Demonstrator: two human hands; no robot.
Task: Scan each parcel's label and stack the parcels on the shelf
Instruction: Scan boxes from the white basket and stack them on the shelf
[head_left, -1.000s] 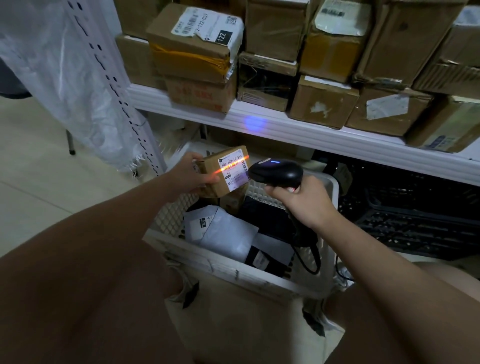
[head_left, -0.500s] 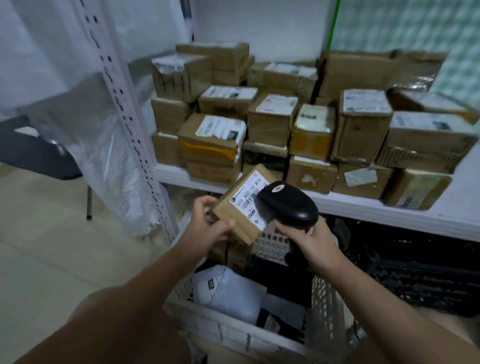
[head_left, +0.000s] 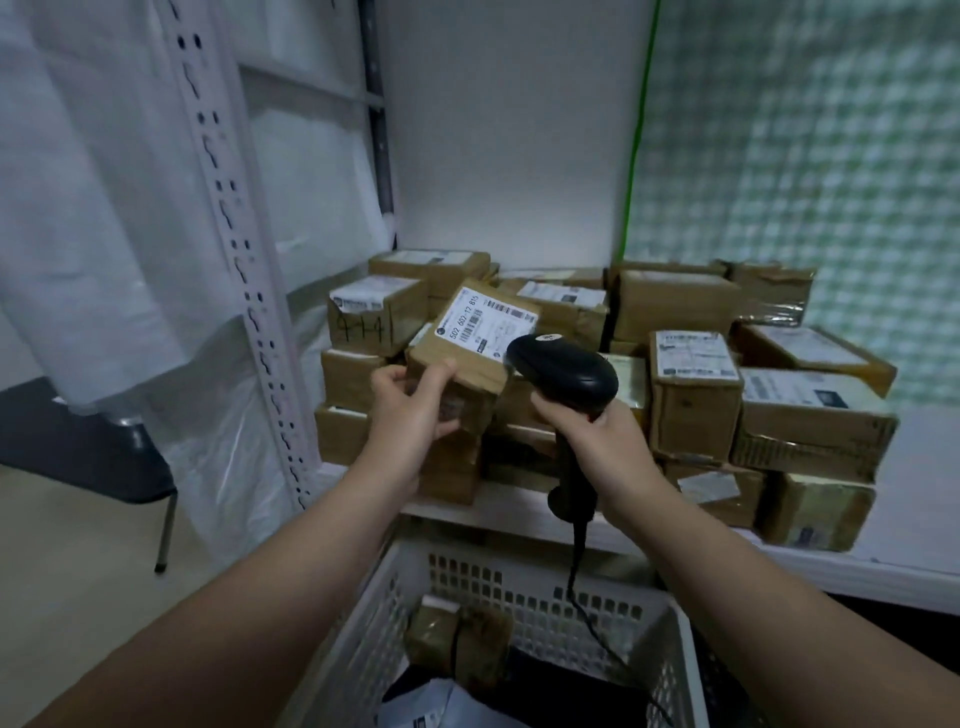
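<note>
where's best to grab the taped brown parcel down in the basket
Come straight down from above and grip the brown parcel across its left and right side faces. It lies flat, top face up, near the back wall of the basket, whose walls block a sideways reach. The scanner cable hangs just right of it; keep clear.

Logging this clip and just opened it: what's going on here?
A person holds a small parcel, label up, in the left hand, raised in front of the cardboard boxes stacked on the white shelf. The right hand grips a black barcode scanner close beside the label; no scan beam shows. Below, a white basket holds more parcels.
</note>
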